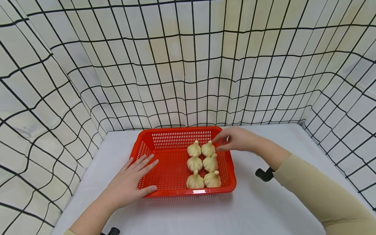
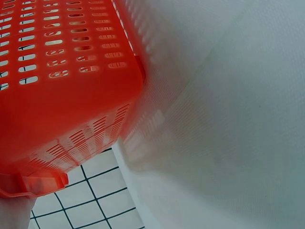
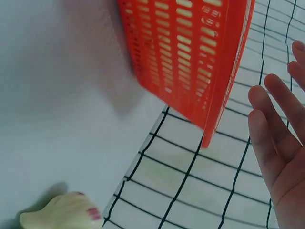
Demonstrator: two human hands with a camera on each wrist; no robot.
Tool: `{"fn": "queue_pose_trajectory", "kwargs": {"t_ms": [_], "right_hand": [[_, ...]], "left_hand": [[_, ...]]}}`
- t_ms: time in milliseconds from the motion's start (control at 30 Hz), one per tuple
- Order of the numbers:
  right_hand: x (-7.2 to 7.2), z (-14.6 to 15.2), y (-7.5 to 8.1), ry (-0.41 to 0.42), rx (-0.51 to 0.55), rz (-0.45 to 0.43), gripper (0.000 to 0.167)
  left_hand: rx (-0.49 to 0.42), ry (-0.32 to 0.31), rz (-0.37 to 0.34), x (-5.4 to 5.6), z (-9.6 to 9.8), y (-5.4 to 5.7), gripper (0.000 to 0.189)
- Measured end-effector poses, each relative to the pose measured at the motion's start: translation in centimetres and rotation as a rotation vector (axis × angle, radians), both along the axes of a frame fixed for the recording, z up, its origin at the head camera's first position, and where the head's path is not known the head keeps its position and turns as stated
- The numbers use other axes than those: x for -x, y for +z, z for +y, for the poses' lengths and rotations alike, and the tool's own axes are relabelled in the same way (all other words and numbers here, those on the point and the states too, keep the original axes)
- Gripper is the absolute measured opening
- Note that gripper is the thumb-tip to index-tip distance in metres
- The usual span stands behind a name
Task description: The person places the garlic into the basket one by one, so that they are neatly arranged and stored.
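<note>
A red perforated plastic basket (image 1: 164,195) stands on the white surface. Several pale garlic bulbs (image 1: 195,180) sit in its right half in two columns, stems mostly up. My left hand (image 1: 129,182) lies over the basket's left front corner, fingers spread, holding nothing. My right hand (image 1: 236,138) hovers over the right rim, fingertips close to the back right bulb (image 1: 208,149); whether they touch it is unclear. In the right wrist view its fingers (image 3: 267,133) look loosely bent around nothing. Another garlic bulb (image 3: 62,212) with a pinkish patch lies on the surface outside the basket, hidden in the head view.
Black netting (image 1: 202,58) over white sheets encloses the back and both sides of the white-covered table (image 1: 182,218). Small black pieces (image 1: 264,175) show beside both wrists. The basket's left half shows its bare red floor.
</note>
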State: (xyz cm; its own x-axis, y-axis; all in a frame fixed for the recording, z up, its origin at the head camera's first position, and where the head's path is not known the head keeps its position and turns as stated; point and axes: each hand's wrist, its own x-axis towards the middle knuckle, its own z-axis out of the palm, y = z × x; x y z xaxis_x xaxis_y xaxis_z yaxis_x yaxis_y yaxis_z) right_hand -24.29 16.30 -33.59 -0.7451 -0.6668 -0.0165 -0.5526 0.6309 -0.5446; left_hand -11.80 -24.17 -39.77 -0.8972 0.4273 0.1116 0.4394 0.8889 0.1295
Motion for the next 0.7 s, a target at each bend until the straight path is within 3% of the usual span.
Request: {"fn": "queue_pose_trajectory", "kwargs": {"t_ms": [333, 533, 700], "right_hand": [[1.3, 4.6, -1.4, -0.122, -0.002, 0.024, 0.028], [1.8, 7.2, -2.3, -0.177, -0.039, 0.041, 0.029], [1.8, 9.2, -2.4, -0.224, -0.078, -0.003, 0.03]], "left_hand": [[0.01, 0.019, -0.037, 0.1, -0.1, 0.0, 0.083], [0.017, 0.014, -0.027, 0.1, -0.1, 0.0, 0.083], [0.016, -0.001, 0.006, 0.2, -0.1, -0.1, 0.082]]}}
